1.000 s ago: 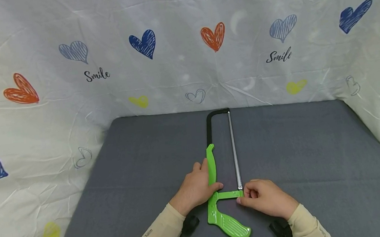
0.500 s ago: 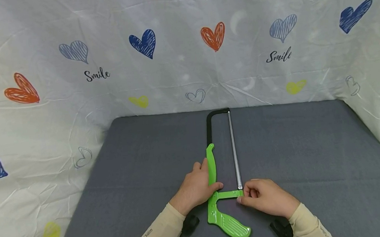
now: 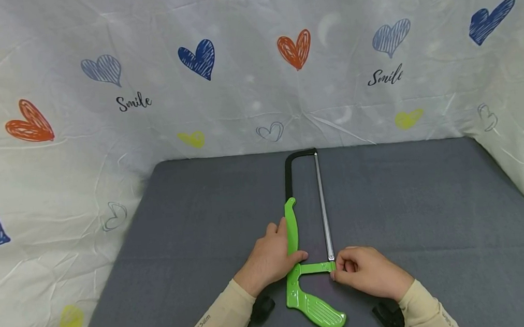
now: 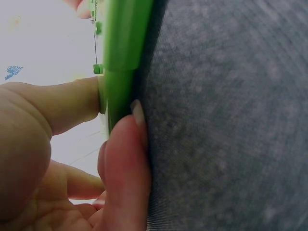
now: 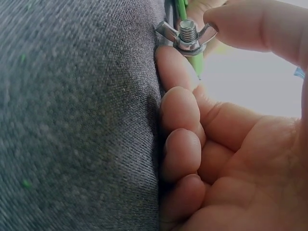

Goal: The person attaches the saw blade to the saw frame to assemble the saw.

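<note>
A hacksaw (image 3: 319,311) with a green handle and black front bow lies flat on the grey cloth, its silvery blade (image 3: 324,207) on the right side. My left hand (image 3: 270,259) grips the green frame above the handle, thumb on top and fingers along the outer edge. At the near end of the blade, my right hand (image 3: 372,273) has thumb and index finger at a metal wing nut (image 5: 195,45) on a threaded bolt (image 5: 187,30). The thumb touches one wing and the index finger lies against the other side. The remaining fingers are curled against the cloth.
The grey cloth (image 3: 201,215) covers the table. A white curtain (image 3: 239,9) printed with hearts and "Smile" hangs behind and along the sides. A black wrist device (image 3: 388,316) sits under the right wrist, and another (image 3: 262,309) under the left.
My right thumb has shifted slightly to the right at the wing nut. The left hand and the hacksaw stay in place.
</note>
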Demonstrator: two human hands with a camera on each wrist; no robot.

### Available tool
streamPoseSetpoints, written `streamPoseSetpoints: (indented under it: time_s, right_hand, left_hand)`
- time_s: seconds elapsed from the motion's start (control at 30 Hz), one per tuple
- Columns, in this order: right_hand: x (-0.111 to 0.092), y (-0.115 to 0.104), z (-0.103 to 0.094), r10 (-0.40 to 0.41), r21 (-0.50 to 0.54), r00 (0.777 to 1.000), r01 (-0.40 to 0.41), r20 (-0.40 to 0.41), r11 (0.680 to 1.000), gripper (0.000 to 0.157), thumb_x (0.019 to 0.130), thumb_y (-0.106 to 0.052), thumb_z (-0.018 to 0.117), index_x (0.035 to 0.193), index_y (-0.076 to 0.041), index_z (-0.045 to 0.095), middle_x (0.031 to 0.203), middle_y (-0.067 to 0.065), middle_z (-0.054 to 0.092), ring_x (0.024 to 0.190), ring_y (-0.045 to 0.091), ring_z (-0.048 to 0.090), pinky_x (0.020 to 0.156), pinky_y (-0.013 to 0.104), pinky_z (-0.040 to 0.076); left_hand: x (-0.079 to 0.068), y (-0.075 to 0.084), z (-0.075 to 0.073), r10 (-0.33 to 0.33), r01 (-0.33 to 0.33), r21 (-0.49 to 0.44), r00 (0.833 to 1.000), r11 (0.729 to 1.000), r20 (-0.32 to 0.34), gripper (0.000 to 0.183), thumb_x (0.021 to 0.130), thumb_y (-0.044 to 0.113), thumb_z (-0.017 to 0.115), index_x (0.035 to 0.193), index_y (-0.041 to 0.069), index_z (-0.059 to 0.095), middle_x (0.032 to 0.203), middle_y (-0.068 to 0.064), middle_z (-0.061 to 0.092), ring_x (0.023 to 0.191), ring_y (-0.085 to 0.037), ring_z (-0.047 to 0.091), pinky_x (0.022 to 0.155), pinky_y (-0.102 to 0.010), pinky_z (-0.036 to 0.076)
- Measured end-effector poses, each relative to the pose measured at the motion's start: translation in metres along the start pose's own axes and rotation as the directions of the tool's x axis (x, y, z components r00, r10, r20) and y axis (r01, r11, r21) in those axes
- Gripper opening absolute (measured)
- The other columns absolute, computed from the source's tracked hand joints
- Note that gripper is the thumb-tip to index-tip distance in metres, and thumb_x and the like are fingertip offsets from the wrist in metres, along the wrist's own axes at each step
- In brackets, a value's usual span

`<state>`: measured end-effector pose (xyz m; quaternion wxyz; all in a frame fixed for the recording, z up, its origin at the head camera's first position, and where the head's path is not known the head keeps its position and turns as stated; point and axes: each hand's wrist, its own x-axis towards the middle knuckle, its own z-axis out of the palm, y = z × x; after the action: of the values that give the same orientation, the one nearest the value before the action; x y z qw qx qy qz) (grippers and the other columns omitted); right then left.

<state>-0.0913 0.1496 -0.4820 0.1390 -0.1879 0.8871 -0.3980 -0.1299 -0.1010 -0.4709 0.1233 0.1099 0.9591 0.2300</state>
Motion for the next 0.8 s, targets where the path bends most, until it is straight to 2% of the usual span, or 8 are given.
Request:
streamPoseSetpoints:
  time_s: [0.17,0.43,0.8]
  right_hand:
    - [0.0,-0.0013,-0.0003,0.025,0.008,1.0,-0.025,0.003,1.0,0.018,0.094,-0.03,0.079,0.081,-0.026,0.067,0.068,-0.012,0.052,0.058,0.001,0.047,0.058,0.022,0.04]
    - [-0.0001,-0.0022,-0.0018,0.022,0.017,1.0,-0.023,0.012,1.0,0.015,0.094,-0.021,0.075,0.082,-0.024,0.067,0.067,-0.012,0.05,0.057,0.001,0.045,0.058,0.022,0.038]
    - [-0.0003,-0.0004,-0.0025,0.013,0.034,1.0,-0.013,0.008,0.999,0.012,0.094,-0.024,0.077,0.085,-0.024,0.068,0.068,-0.012,0.051,0.058,0.001,0.045,0.058,0.022,0.038]
  left_hand:
    - [-0.0001,0.0001,0.0003,-0.007,0.007,0.006,1.0,1.0,0.002,0.102,0.097,0.044,0.083,0.167,-0.006,0.03,0.144,-0.031,0.053,0.082,-0.029,0.064,0.077,-0.044,0.059]
    - [0.0004,0.001,-0.0006,-0.002,0.002,0.007,1.0,1.0,-0.001,0.102,0.096,0.044,0.083,0.167,-0.007,0.03,0.144,-0.031,0.053,0.083,-0.03,0.065,0.078,-0.044,0.06]
    - [-0.001,0.0014,-0.0016,-0.009,0.009,-0.005,1.0,1.0,0.005,0.102,0.097,0.044,0.082,0.167,-0.007,0.03,0.146,-0.032,0.052,0.083,-0.031,0.065,0.078,-0.045,0.059]
